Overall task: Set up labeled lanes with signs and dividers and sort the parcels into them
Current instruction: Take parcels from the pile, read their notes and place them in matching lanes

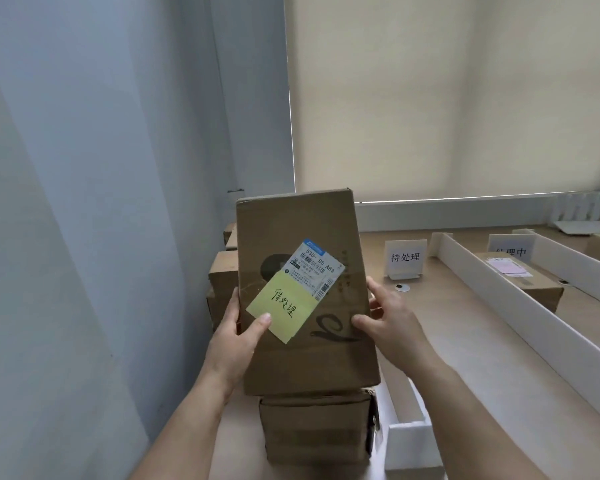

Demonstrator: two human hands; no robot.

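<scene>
I hold a tall brown cardboard parcel [302, 237] up in front of me, above another brown parcel [316, 431] on the table. It carries a white shipping label and a yellow sticky note [281, 306] with handwriting. My left hand [238, 336] grips its left edge, thumb on the note. My right hand [385, 318] grips its right edge. A white sign [405, 258] stands on the table to the right. A long white divider [520, 306] runs beside it. A second sign [511, 250] stands behind the divider, with a labelled parcel [534, 287] in that lane.
More brown boxes [222, 271] are stacked at the left against the grey wall. A short white divider piece [409, 438] lies near the lower parcel. A third divider [575, 261] and white items [582, 216] sit at the far right. A small round object [401, 288] lies before the first sign.
</scene>
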